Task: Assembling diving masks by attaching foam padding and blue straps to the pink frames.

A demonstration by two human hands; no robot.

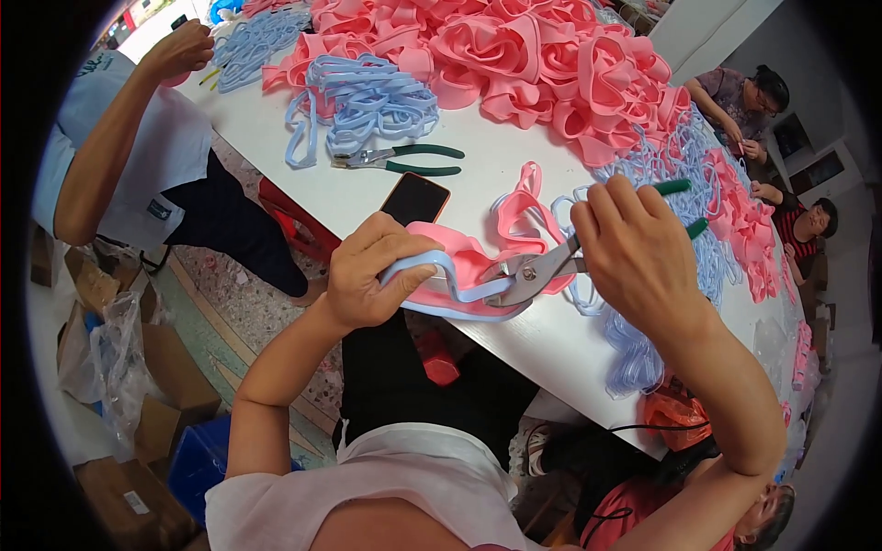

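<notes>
The white desk (514, 165) carries a great heap of pink foam pieces (542, 64) curled like roses, which fills its far half and runs down its right edge, with tangles of pale blue strips (367, 96) lying among and in front of it. At the near edge the work in hand is a small bundle: a pink strip (464, 262) with a blue strip (441, 275) laid around it. Both look light, soft and springy, apt to bend and uncurl when let go, so they want a firm pinch close to the spot being worked, not at a loose end. The left hand (372, 275) is closed around the bundle's left end, thumb on top pressing the blue strip down. The right hand (638, 253) is wrapped around the green handles of pliers (542, 271), whose metal nose sits on the bundle's right end; whether the nose is biting the foam I cannot tell. The two hands stand a little apart, joined by the bundle. A second pair of green-handled pliers (400, 158) lies free farther up the desk, and a dark phone (415, 198) lies just beyond the left hand, close enough to be knocked. More loops of blue strip crowd the right hand. Other people work at the desk's left and right sides, well apart.
</notes>
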